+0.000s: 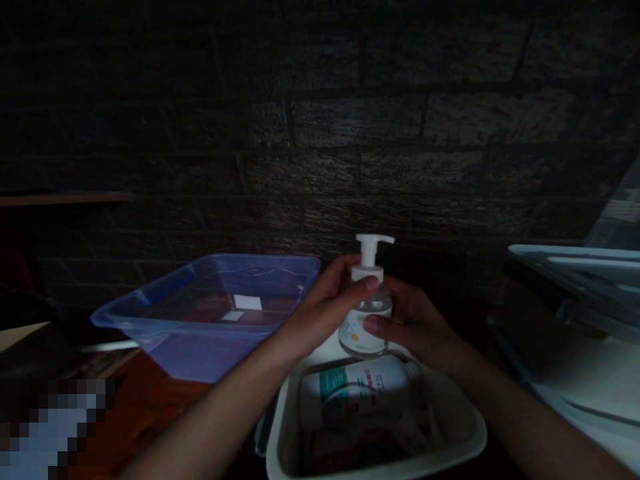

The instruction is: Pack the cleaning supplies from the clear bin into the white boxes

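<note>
A clear pump bottle with a white pump head stands upright at the far edge of a white bin. My left hand is wrapped round its neck just under the pump. My right hand grips the bottle's body from the right side. Below them, inside the white bin, a white bottle with a teal label lies on its side.
A translucent blue plastic tub sits tilted to the left on a reddish wooden surface. A pale grey lid or tray rests at the right over a white surface. A dark brick wall stands close behind. The scene is dim.
</note>
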`<action>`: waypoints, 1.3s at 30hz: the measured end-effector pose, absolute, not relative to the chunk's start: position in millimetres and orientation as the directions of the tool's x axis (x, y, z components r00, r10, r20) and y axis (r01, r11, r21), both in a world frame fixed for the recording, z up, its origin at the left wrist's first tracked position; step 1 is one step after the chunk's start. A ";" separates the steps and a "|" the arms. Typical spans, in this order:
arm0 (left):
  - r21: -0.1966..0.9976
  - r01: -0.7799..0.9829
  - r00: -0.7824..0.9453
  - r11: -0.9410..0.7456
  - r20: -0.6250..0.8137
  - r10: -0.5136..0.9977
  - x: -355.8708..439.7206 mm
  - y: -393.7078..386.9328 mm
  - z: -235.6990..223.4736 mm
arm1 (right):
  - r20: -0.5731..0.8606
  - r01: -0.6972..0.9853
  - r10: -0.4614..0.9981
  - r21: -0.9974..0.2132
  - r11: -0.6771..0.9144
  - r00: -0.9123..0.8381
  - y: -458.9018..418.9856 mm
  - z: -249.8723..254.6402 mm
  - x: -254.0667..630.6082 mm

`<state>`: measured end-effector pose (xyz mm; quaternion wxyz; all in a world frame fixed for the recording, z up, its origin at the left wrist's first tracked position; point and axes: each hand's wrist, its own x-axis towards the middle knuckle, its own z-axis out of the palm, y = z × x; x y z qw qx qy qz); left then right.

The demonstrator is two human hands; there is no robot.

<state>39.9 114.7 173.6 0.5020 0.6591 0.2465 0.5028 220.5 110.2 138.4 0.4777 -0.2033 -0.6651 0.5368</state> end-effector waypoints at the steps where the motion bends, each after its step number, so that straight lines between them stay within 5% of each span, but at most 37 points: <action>1: 0.917 -0.176 0.413 -0.359 0.400 0.818 38.2 114.3 174.0 | 0.445 -0.262 0.783 -0.894 0.363 -0.435 110.7 139.1 220.9; 9: 0.945 -0.130 0.701 -0.299 0.301 0.647 24.9 109.9 178.4 | 0.482 -0.159 0.815 -0.876 0.455 -0.323 109.6 142.0 224.3; 17: 0.859 -0.033 0.457 -0.511 0.467 0.757 36.0 100.3 173.6 | 0.548 0.000 0.808 -0.828 0.561 -0.215 103.5 148.9 226.1; 22: 0.870 0.082 0.242 -0.486 0.455 0.857 17.4 83.0 184.5 | 0.601 0.280 0.774 -0.721 0.633 -0.200 92.8 156.0 236.7; 30: 0.944 0.004 0.301 -0.329 0.312 0.901 -13.3 57.9 167.5 | 0.759 0.532 0.604 -0.418 0.737 -0.241 56.0 180.2 268.2; 35: 0.946 0.105 0.384 -0.307 0.247 0.890 -23.6 49.2 164.0 | 0.830 0.544 0.554 -0.437 0.716 -0.062 38.7 193.4 275.0; 39: 0.936 0.181 0.460 -0.301 0.190 0.867 -18.4 42.4 164.7 | 0.819 0.564 0.537 -0.351 0.747 -0.202 44.8 199.8 273.8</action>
